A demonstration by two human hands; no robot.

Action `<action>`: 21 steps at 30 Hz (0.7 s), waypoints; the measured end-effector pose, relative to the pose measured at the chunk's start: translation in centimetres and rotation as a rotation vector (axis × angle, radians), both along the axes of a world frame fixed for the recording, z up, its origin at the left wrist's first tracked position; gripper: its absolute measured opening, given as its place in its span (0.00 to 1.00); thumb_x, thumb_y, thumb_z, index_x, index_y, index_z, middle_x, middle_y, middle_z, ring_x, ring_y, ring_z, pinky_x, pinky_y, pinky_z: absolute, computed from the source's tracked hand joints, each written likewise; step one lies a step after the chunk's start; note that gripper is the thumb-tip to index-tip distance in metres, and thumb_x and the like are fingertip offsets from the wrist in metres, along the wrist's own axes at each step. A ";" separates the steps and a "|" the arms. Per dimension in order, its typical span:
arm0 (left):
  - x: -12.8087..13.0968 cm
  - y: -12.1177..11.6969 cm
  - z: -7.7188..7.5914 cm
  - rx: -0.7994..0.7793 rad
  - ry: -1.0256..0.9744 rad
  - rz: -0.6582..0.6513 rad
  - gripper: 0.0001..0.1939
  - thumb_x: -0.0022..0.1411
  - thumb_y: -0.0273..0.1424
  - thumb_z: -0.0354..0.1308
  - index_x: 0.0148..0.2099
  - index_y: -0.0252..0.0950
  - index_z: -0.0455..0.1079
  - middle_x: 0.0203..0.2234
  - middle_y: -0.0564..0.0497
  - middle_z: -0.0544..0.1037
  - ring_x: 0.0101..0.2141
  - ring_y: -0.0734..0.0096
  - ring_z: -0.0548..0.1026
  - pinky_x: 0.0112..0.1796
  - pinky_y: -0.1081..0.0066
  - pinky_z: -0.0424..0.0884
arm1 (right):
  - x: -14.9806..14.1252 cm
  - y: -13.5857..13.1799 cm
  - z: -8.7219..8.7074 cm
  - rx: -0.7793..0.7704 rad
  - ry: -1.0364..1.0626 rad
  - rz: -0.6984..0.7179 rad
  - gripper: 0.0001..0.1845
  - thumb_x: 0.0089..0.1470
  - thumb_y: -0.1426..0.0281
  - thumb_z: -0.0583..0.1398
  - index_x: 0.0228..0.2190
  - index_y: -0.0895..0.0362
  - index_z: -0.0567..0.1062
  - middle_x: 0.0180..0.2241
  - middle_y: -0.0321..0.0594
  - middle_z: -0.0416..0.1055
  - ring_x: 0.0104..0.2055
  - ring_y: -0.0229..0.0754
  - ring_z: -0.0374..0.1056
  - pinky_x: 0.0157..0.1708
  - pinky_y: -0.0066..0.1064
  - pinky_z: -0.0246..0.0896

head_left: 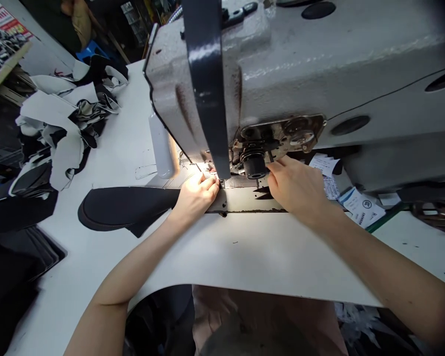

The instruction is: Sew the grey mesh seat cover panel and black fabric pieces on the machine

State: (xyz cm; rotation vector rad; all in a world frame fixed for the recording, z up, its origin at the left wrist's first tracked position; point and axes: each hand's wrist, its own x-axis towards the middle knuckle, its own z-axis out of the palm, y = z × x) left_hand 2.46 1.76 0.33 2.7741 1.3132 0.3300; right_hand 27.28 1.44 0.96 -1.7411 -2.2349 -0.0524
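A sewing machine [300,64] with a grey head fills the upper right. At its lit needle area, my left hand [197,192] is closed, its fingertips pressed together; what lies between them is hidden. A dark padded fabric piece [122,206] runs leftward from under that hand across the table. Beside the round black knob [254,164], my right hand [294,183] is closed, its thumb and index finger raised at the machine's face. Two dark pointed blades, seemingly thread snips [264,193], stick out from this hand over the metal bed plate [241,201].
Cut white and black fabric pieces [59,113] are heaped on the white table [222,247] at the left. A dark fabric stack [25,252] sits nearer. Paper labels [363,207] lie right of the machine. Another person's arm [80,24] shows at top left.
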 end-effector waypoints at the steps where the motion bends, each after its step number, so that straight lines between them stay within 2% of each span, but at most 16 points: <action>1: -0.1 0.0 -0.1 0.003 -0.008 -0.004 0.18 0.67 0.22 0.42 0.48 0.41 0.70 0.37 0.46 0.78 0.40 0.61 0.74 0.46 0.49 0.72 | -0.2 0.2 0.0 -0.035 -0.014 -0.005 0.18 0.53 0.76 0.52 0.40 0.56 0.78 0.36 0.45 0.72 0.33 0.45 0.66 0.22 0.31 0.41; 3: -0.2 -0.1 -0.2 0.035 0.009 -0.023 0.18 0.67 0.22 0.42 0.48 0.41 0.71 0.37 0.46 0.78 0.39 0.62 0.74 0.47 0.49 0.72 | -0.3 0.5 0.1 -0.072 0.010 -0.009 0.17 0.52 0.76 0.52 0.38 0.56 0.78 0.36 0.44 0.72 0.35 0.46 0.67 0.23 0.31 0.44; 5: -0.2 -0.3 -0.2 0.081 0.028 -0.047 0.16 0.67 0.22 0.43 0.47 0.40 0.71 0.39 0.46 0.78 0.39 0.63 0.74 0.47 0.52 0.72 | 0.0 0.8 0.4 -0.076 0.122 -0.003 0.17 0.49 0.76 0.52 0.36 0.55 0.78 0.36 0.43 0.73 0.36 0.47 0.68 0.24 0.31 0.48; 9: -0.2 -0.6 0.0 0.166 0.068 -0.080 0.13 0.67 0.21 0.46 0.43 0.37 0.71 0.39 0.47 0.79 0.37 0.67 0.74 0.45 0.60 0.71 | 1.3 1.4 0.7 -0.180 0.560 0.049 0.19 0.42 0.77 0.51 0.32 0.55 0.78 0.29 0.38 0.73 0.30 0.44 0.68 0.27 0.31 0.56; 11: -0.2 -0.7 0.1 0.238 0.095 -0.095 0.14 0.67 0.21 0.45 0.41 0.35 0.71 0.38 0.48 0.79 0.36 0.68 0.74 0.43 0.64 0.71 | 1.7 1.6 0.3 -0.245 0.676 0.047 0.19 0.41 0.77 0.51 0.33 0.54 0.77 0.28 0.37 0.74 0.30 0.44 0.68 0.28 0.32 0.59; 13: -0.1 -0.7 0.2 0.325 0.105 -0.097 0.13 0.66 0.21 0.46 0.40 0.34 0.72 0.37 0.48 0.80 0.36 0.68 0.74 0.40 0.66 0.71 | 1.6 1.8 -0.3 -0.213 0.584 0.016 0.18 0.43 0.76 0.52 0.34 0.55 0.77 0.32 0.40 0.74 0.35 0.47 0.69 0.34 0.35 0.62; 17: 0.1 -0.6 0.4 0.398 0.118 -0.036 0.12 0.65 0.22 0.47 0.40 0.33 0.72 0.36 0.46 0.79 0.37 0.65 0.75 0.38 0.67 0.69 | 0.1 2.1 -1.2 -0.101 0.218 -0.011 0.15 0.49 0.69 0.56 0.38 0.58 0.77 0.38 0.50 0.73 0.44 0.57 0.66 0.44 0.45 0.61; 21: 0.5 -0.2 0.7 0.335 0.181 0.097 0.13 0.63 0.24 0.48 0.45 0.30 0.71 0.38 0.40 0.77 0.39 0.56 0.74 0.40 0.61 0.69 | -1.3 2.4 -1.0 -0.170 0.162 -0.092 0.14 0.50 0.65 0.58 0.39 0.57 0.75 0.37 0.50 0.72 0.45 0.58 0.65 0.46 0.48 0.60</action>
